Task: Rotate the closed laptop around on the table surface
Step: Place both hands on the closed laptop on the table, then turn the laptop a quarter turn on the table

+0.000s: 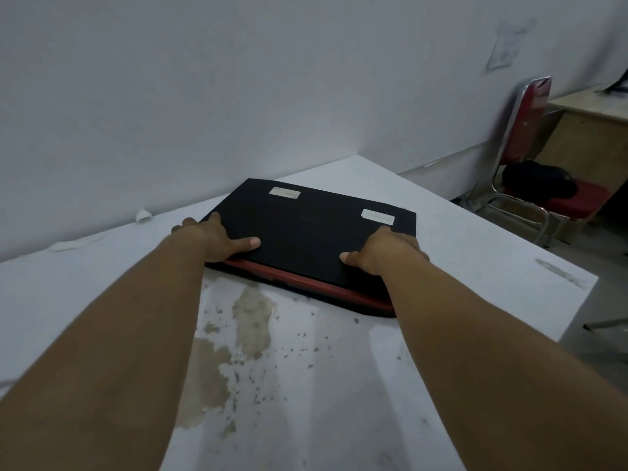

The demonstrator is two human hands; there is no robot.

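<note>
closest to us, our two bare forearms reach out over the white table [339,385], whose worn surface shows a patch of peeled coating [251,314] and dark specks just in front of the laptop. a little farther on, the closed laptop [312,232] lies flat on the table, black lid up with a red strip along its near edge, set at a slant to the table edges and close to the wall.

our left hand [217,237] clasps the laptop's left side, thumb laid on the lid and fingers wrapped over the edge. our right hand [384,254] clasps the right near corner the same way, thumb on top, fingers curled around the side. so both hands are closed on the laptop, not open or hovering.

we judge the turn is under way or just starting: the grip is set and the slanted lie hints at some rotation, but we cannot tell how much from one view. left to do, as we see it, is swinging it the rest of the way around and letting go.

on the lid's far half sit two pale stickers [377,217]. beyond the table, at right, stands a red chair [530,130] with a dark bag [540,181] on its seat, beside a wooden desk [591,130].
</note>
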